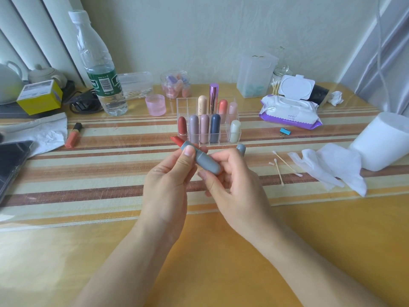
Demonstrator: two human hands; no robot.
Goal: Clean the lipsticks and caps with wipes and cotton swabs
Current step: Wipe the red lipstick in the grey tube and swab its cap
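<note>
Both hands hold a grey lipstick (204,159) above the striped cloth, its red tip (178,140) extended and pointing up-left. My left hand (170,180) pinches the upper barrel with the thumb on top. My right hand (232,180) grips the grey base; a grey cap (241,149) sticks out behind its fingers. Cotton swabs (281,166) and a used white wipe (332,169) lie to the right. An open purple wipe pack (290,111) sits behind them.
A clear organizer (183,103) with several capped lipsticks stands just beyond my hands. A water bottle (99,69), pink cup (155,105), loose orange lipstick (74,135) and phone (11,160) are on the left. A tissue roll (382,140) stands at right.
</note>
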